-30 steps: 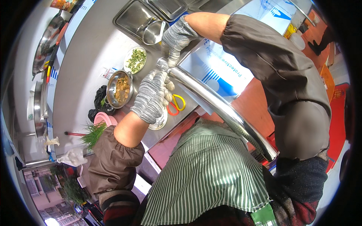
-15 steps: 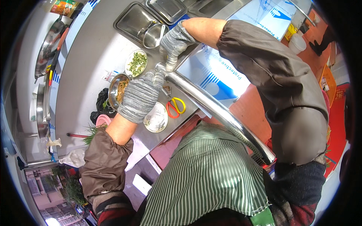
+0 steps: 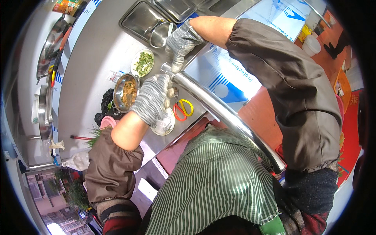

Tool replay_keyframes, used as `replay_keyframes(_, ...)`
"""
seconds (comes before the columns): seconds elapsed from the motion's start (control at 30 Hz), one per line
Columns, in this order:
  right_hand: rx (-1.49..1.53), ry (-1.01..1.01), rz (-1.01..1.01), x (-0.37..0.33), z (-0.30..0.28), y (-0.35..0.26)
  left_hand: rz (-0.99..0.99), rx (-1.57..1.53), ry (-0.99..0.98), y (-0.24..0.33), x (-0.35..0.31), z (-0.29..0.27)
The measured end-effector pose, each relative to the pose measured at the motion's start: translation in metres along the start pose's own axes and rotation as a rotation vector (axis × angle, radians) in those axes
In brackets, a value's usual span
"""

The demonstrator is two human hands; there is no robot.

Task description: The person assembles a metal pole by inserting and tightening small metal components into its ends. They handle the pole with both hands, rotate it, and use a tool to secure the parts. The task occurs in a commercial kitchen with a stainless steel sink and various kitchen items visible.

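Observation:
A thick, shiny metal tube (image 3: 231,121) slants from beside my striped apron up to both hands, with a short crosspiece at its far end. My right hand (image 3: 183,44), in a grey knit glove, reaches over from the right, and its fingers and thumb close on that end. Just below, my gloved left hand (image 3: 153,97) is closed, its curled fingers against the same end; what lies inside its palm is hidden. A metal bowl of orange-brown food (image 3: 128,93) stands left of this hand. Partly under its wrist is a white plate (image 3: 164,124).
Scissors with red and yellow handles (image 3: 184,109) lie near the counter edge. Beyond are a white bowl of chopped greens (image 3: 143,62), a metal pot (image 3: 157,36) and steel trays (image 3: 141,19). A black bag (image 3: 106,101) and pink container (image 3: 108,122) stand at left.
My left hand has turned and its fingers, stretched out before, are now curled in. It has shifted slightly right, uncovering more of the food bowl. My right hand stays at the tube's end.

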State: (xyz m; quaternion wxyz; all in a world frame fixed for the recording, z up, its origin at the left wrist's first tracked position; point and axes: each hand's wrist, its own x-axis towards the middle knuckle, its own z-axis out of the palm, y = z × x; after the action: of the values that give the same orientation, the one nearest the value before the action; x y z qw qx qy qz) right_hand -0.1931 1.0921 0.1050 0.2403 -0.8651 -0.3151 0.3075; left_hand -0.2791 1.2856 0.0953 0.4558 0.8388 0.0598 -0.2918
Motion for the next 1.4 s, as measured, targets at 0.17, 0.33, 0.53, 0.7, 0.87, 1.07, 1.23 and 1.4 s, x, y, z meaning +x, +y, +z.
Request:
replay_keyframes(0.17, 0.0, -0.025, -0.033, -0.001, -0.001, 0.0, 0.029, -0.077, 0.054, 0.002, -0.012, -0.004)
replay_keyframes(0.33, 0.032, -0.033, -0.051, -0.001, -0.001, 0.002, 0.96, 0.745, 0.434, -0.014, -0.005, -0.006)
replay_keyframes(0.53, 0.058, -0.044, -0.058, -0.001, -0.002, 0.003, 0.994, 1.329, 0.402, -0.016, 0.003, -0.013)
replay_keyframes(0.7, 0.078, -0.047, -0.068, 0.0, -0.001, 0.006, 1.039, 1.458, 0.316, -0.005, 0.006, -0.013)
replay_keyframes(0.87, 0.096, -0.046, -0.084, 0.001, -0.001, 0.008, 0.68, 1.244, 0.389, -0.006, 0.006, 0.002)
replay_keyframes(1.07, 0.11, -0.042, -0.093, 0.004, 0.001, 0.008, 0.147, 0.131, 0.13, 0.0, -0.008, 0.006)
replay_keyframes(1.23, 0.13, -0.05, -0.065, 0.005, 0.0, 0.008, 0.31, -0.038, 0.202, -0.001, -0.015, 0.015)
replay_keyframes(1.4, 0.114, -0.054, -0.055, 0.005, 0.0, 0.01, 0.45, 0.037, 0.274, -0.011, -0.014, 0.026)
